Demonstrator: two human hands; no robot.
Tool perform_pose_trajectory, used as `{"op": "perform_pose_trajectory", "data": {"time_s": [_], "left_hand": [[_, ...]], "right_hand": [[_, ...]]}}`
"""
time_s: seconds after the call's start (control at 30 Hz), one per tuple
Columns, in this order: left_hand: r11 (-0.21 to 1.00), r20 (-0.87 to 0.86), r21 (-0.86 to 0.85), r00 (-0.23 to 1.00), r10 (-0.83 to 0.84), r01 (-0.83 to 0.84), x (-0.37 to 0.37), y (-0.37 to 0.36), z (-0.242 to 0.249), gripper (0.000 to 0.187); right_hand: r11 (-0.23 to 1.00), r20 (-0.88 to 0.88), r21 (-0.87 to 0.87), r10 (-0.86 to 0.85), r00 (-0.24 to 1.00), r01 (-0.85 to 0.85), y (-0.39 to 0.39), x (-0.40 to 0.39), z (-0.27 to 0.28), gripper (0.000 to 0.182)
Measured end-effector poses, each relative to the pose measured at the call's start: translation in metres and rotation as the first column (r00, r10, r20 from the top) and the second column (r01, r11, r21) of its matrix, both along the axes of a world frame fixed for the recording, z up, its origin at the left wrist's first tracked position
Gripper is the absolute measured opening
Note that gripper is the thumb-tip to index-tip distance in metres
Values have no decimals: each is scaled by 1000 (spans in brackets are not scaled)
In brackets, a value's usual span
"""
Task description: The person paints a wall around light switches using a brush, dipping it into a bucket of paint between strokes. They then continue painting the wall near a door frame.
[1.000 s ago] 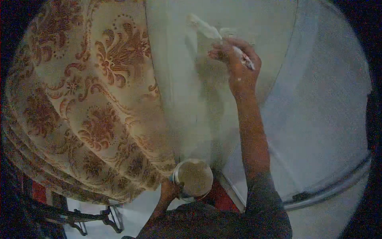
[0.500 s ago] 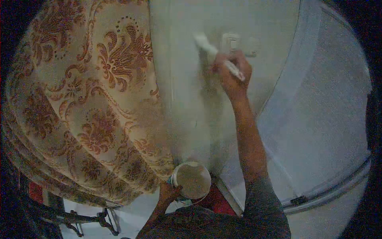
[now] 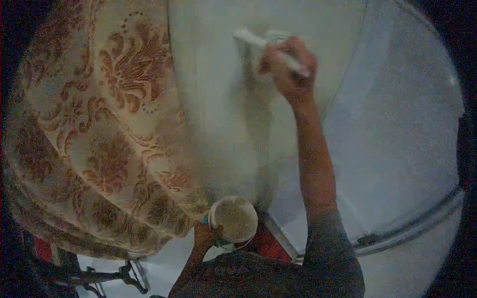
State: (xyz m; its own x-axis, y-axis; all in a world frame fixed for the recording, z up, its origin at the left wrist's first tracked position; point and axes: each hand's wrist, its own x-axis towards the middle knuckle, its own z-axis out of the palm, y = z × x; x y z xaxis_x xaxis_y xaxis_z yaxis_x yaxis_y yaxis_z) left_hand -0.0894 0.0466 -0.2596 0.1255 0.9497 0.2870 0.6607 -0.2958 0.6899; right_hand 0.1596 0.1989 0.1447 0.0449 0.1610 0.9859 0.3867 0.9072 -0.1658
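My right hand point(image 3: 293, 69) is raised against the pale wall, closed around a white paintbrush point(image 3: 254, 40). The brush is blurred and slanted, its head up and left of my fingers and its handle end down to the right. Behind my fingers a white wall switch point(image 3: 277, 35) is partly hidden. Low in the view my left hand point(image 3: 206, 234) grips the side of a small white bucket point(image 3: 212, 213) near my chest. Greyish-beige contents, perhaps paint, show inside it.
A patterned beige and brown curtain point(image 3: 134, 69) hangs on the left, close to the bucket. The pale wall point(image 3: 218, 99) fills the middle. On the right stands a greyish panel point(image 3: 397, 134) with a dark rail point(image 3: 412, 228) below. Dark metal legs point(image 3: 131, 278) show at lower left.
My right hand and the brush have moved slightly up, and the brush head now lies more level. The view has shifted, so the curtain and bucket sit a little farther left.
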Motion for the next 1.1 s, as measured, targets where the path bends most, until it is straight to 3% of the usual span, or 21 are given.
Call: {"op": "perform_pose_trajectory", "data": {"time_s": [0.07,0.1,0.17,0.2,0.27,0.3,0.37,0.4,0.47,0.5,0.53,0.57,0.6,0.67,0.7,0.73,0.87,0.93,0.97,1.03,1.1], "left_hand": [[974,-257,-221,966,-4,-55,-2,5,7,51],[976,-253,-212,967,-9,-46,-7,12,-12,51],[866,-186,-497,967,-173,59,-21,27,-69,32],[869,-186,-492,968,-168,56,-18,20,-45,32],[993,-454,-56,883,-120,106,-14,4,0,35],[993,-456,-52,883,-114,102,-11,6,1,35],[968,-235,-250,968,-86,26,-6,7,0,40],[967,-231,-254,969,-87,27,-11,15,-14,40],[970,-401,-240,913,-76,-25,-12,28,-47,42],[970,-399,-242,914,-76,-25,-12,27,-32,42],[953,-268,-302,960,-79,-6,-13,25,-17,45],[934,-135,-356,988,-73,20,-13,21,-3,49],[935,-135,-355,988,-72,19,-15,20,-3,49],[864,88,-502,996,16,31,-10,18,-2,53],[862,92,-506,996,17,32,-11,19,-2,53],[888,-31,-460,999,-33,15,-13,22,-2,53],[963,-342,-268,937,-70,-25,-14,26,-24,54],[978,-281,-206,957,-68,9,-15,29,-32,56],[990,-212,-138,975,-72,43,-15,29,-34,57],[987,-305,-161,951,-47,-4,-11,30,-22,56],[982,-395,-180,918,-22,-54,-6,28,4,55]], "right_hand": [[929,249,78,-370,895,362,20,6,-24,19],[925,250,88,-379,891,369,18,8,-34,19],[928,315,-196,-247,916,318,5,4,-57,19],[930,315,-191,-245,917,314,-1,7,-56,19],[950,234,-256,-118,965,178,-11,11,-44,19],[952,231,-252,-115,966,173,-16,8,-31,19],[992,34,-100,-75,997,78,-17,-1,-1,18],[992,38,-103,-76,996,79,-5,-11,7,18],[999,79,-32,-19,997,22,16,-19,19,18],[997,128,-60,-39,991,47,24,-23,16,21],[997,125,-62,-38,991,46,31,-24,4,21],[986,200,-27,-154,968,162,33,-21,-9,22],[962,272,18,-267,925,272,31,-21,-19,24],[963,312,2,-258,914,271,15,-13,-35,26],[966,319,-161,-142,937,202,9,-14,-42,26],[939,304,-319,-29,952,131,5,-12,-44,26],[971,180,-162,-147,973,177,3,-2,-9,24],[996,-35,-88,25,999,-28,-3,-15,16,22],[995,-36,-92,23,999,-27,7,-13,19,22],[976,73,11,-216,974,216,31,-9,16,21],[961,158,51,-278,948,273,34,-11,-7,20]]}}
